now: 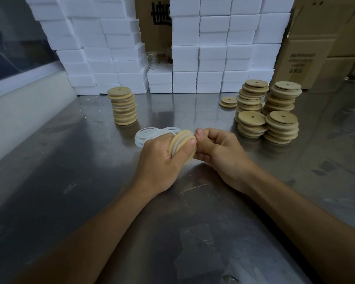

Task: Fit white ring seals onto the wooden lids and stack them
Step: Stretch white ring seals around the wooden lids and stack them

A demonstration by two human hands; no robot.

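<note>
both hands meet over the steel table [70,160], and between them a wooden lid [181,143] stands on edge, tilted, with a white ring seal [177,144] showing as a pale band round its rim. the left hand [162,158] grasps the lid, its thumb laid across the near edge and its fingers curled behind the far face. the right hand [217,148] has its fingers curled in with the thumb tip up against the lid's right edge; whether it pinches the seal or only presses the rim cannot be told. just beyond the left fingers, partly hidden by them, lies a loose heap of white ring seals [150,134] flat on the table. farther out past the left fingers stands a single stack of lids [124,106] with pale bands between the discs. well beyond the right fingers and off to their right stand several stacks of bare wooden lids [268,111], each disc with a small centre hole, and a low pair of lids [228,102] lies just left of them. white foam boxes [193,48] are piled at the back of the table, with cardboard cartons [316,48] to the right.
</note>
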